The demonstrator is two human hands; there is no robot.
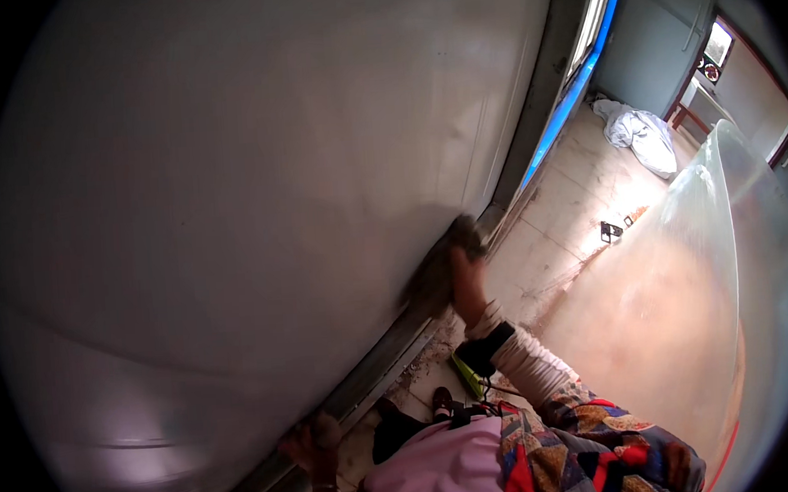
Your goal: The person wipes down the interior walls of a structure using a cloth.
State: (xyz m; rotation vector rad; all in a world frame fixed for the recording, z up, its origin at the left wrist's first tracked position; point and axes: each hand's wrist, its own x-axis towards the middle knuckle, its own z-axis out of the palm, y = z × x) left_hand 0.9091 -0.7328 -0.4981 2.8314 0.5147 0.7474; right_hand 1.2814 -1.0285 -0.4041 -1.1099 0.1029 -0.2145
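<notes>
Low on the wall (227, 166), right hand (467, 282) gripped a rag (436, 275); left hand (309, 442) pressed flat, open. Best rub slow and firm.

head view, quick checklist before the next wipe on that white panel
1. Right hand pressed on dark cloth against the white panel: ok.
2. Left hand braced at the panel's lower edge: ok; what it holds: cannot tell.
3. Grey frame under the panel free of debris: not ok, grit beside it.
4. Floor clear of clutter: not ok, white bundle and small dark items lie there.
5. Panel clean: cannot tell.
</notes>
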